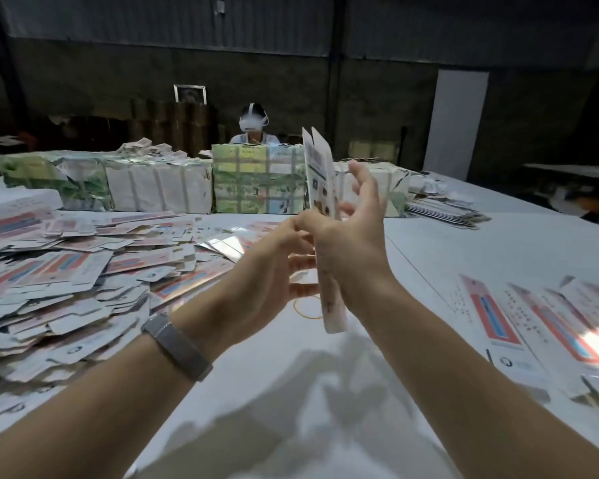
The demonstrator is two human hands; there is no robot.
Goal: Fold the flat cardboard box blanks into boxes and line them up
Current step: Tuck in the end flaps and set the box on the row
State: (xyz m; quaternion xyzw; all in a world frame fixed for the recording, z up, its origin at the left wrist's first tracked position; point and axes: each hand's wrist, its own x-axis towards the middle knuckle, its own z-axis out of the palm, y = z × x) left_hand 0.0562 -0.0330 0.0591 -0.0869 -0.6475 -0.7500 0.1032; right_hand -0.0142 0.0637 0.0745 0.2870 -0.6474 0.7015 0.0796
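1. Box blank [320, 188]: a narrow printed cardboard piece, held in the air above the bench [325, 392], in mid-frame. Its long axis runs nearly upright, top end tilted slightly away from the person, bottom end hanging toward the bench surface. Two pointed flaps stand free at the top. Whether the tube is already opened out or flat cannot be told, as it is seen edge-on.

2. Left hand [274, 267]: on the left side of the blank, at its middle and lower part. The grip is fingers curled in against the card, fingertips touching its left face; it appears to pinch or press there.

3. Right hand [351, 233]: on the right side of the blank, level with its middle. The grip is wide, fingers spread and mostly straight, palm toward the card; whether the palm touches it cannot be told.

4. Deciding relation: the blank lies between the two hands, long axis upright, so the top flaps sit above both grips. The right hand's fingers reach nearer those flaps; the bottom end is nearer the left hand.

5. Judged step: forming or closing one box, not yet ready for the line.

6. Folded boxes [533, 326]: lying side by side on the bench at right, well apart from the hands.

7. Heap of blanks [66, 271]: loose on the bench at left.

8. Rubber band [306, 307]: on the bench below the hands.
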